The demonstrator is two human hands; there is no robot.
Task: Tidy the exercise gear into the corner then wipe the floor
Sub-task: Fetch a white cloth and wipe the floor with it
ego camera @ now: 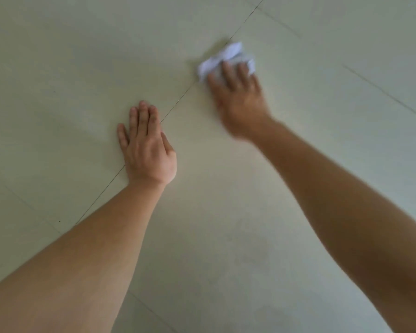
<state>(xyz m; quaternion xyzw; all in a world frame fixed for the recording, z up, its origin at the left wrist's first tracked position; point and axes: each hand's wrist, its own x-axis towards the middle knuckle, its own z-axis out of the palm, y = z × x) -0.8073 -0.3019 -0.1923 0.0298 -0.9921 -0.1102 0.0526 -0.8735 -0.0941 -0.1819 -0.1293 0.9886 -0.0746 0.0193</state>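
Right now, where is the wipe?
In the head view the wipe lies upper right of centre on the floor, under the right hand, across a grout line, ahead and right of the left hand.

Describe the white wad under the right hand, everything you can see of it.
The white wad looks like crumpled paper or thin cloth, bunched into creased folds and blurred. It lies on the pale tiled floor at a grout line. The right hand presses its near part with fairly straight fingers; its far edge sticks out beyond the fingertips.
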